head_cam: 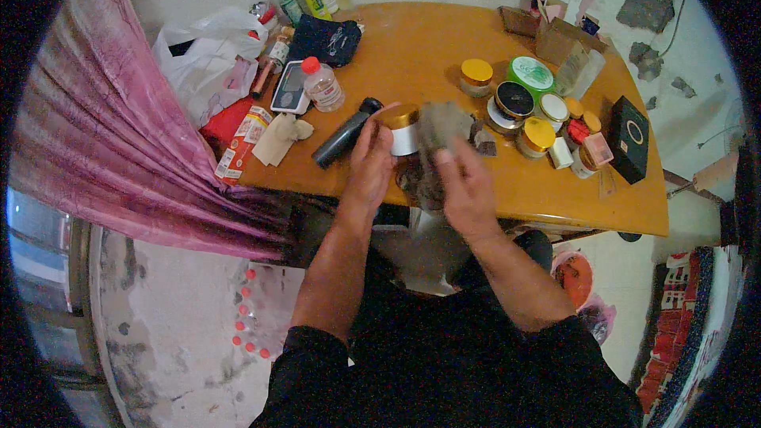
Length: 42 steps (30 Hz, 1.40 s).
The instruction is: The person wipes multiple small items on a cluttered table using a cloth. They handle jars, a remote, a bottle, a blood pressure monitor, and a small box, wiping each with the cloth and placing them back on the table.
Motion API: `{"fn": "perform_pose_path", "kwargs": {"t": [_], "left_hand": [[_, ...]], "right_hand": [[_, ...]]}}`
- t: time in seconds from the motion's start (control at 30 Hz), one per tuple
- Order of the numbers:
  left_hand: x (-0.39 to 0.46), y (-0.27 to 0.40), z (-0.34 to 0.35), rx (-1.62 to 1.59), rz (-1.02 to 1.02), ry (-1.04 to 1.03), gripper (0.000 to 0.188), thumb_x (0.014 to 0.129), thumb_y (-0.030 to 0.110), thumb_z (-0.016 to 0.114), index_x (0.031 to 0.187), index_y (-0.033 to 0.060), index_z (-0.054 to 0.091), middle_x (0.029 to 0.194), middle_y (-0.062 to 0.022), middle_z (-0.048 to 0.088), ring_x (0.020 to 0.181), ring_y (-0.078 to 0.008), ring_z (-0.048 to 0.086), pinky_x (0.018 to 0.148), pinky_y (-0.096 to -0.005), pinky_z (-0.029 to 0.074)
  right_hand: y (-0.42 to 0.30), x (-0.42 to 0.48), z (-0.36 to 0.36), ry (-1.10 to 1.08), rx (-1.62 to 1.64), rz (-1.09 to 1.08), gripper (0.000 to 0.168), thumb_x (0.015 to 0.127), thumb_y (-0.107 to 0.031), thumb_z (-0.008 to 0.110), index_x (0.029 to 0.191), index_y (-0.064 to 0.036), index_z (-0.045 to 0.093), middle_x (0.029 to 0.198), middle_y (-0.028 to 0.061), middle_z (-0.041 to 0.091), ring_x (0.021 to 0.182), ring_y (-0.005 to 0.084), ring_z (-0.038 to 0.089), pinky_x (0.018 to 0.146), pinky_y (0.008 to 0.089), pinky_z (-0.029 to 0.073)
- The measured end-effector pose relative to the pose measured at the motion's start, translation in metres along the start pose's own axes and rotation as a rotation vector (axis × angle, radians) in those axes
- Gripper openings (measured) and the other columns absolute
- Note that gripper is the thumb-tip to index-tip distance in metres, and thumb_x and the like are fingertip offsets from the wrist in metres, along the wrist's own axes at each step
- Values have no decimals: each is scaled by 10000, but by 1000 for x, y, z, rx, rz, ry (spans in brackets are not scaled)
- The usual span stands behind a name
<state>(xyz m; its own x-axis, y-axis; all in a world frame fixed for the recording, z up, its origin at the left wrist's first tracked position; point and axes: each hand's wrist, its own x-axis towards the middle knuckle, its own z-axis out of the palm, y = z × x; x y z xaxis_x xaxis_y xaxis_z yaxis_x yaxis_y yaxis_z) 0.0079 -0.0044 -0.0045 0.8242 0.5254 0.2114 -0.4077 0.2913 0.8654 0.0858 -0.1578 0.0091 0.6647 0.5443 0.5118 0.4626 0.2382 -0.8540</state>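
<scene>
My left hand (371, 157) grips a white cosmetic jar (405, 139) with a gold lid, tilted a little above the front edge of the wooden table (410, 41). In my right hand (467, 184) is a greyish cloth (439, 131), blurred, close against the jar's right side and hanging down below it. Whether cloth and jar touch, I cannot tell. A black cylindrical object (345, 135) lies just left of my left hand. Beyond my right hand stand a black-lidded jar (512, 104), a yellow-lidded jar (536, 137) and a green round tub (531, 77).
Left on the table are a red-capped clear bottle (324, 86), a white device with a screen (290, 88), a dark pouch (327, 40) and a plastic bag (208, 53). To the right sit a black box (629, 139) and a cardboard box (562, 41). A pink curtain (137, 160) hangs at the left.
</scene>
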Motion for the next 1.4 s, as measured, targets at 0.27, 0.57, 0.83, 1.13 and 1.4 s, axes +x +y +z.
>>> {"fn": "perform_pose_path", "kwargs": {"t": [0.27, 0.57, 0.83, 1.13, 1.4], "left_hand": [[-1, 4, 5, 23, -60, 4, 501, 1087, 371, 472, 1471, 51, 439, 1403, -93, 560, 1295, -227, 538, 1114, -389, 424], [1, -12, -6, 18, -44, 48, 469, 1083, 356, 505, 1440, 52, 494, 1329, -70, 588, 1233, -181, 549, 1078, -339, 426], [1, -11, -10, 18, -80, 84, 480, 1083, 352, 510, 1455, 50, 484, 1345, -47, 567, 1179, -140, 546, 1019, -313, 439], [-3, 1, -2, 346, -18, -46, 544, 1027, 231, 600, 1482, -4, 416, 1378, -86, 551, 1265, -206, 530, 1142, -382, 386], [-1, 2, 4, 136, 0, -83, 591, 978, 162, 653, 1488, -2, 404, 1396, -93, 548, 1292, -192, 518, 1136, -361, 376]], "right_hand": [[0, 17, 9, -128, -10, 126, 366, 1042, -182, 527, 1302, 73, 565, 1284, 306, 613, 1253, 439, 569, 1094, 448, 426], [-3, 10, 13, -116, -71, 26, 401, 1035, -178, 517, 1360, 56, 535, 1339, 300, 580, 1273, 459, 546, 1100, 441, 419], [-12, 5, 4, -147, -160, 9, 350, 1018, -134, 537, 1290, 86, 547, 1307, 324, 572, 1243, 484, 547, 1081, 443, 436], [12, 10, 10, -115, -343, -255, 306, 1018, -121, 541, 1231, 98, 564, 1255, 331, 593, 1215, 500, 554, 1080, 489, 434], [-2, 21, -8, -206, 29, 386, 310, 1045, -189, 522, 1227, 59, 557, 1121, 254, 630, 1037, 349, 632, 937, 425, 496]]}}
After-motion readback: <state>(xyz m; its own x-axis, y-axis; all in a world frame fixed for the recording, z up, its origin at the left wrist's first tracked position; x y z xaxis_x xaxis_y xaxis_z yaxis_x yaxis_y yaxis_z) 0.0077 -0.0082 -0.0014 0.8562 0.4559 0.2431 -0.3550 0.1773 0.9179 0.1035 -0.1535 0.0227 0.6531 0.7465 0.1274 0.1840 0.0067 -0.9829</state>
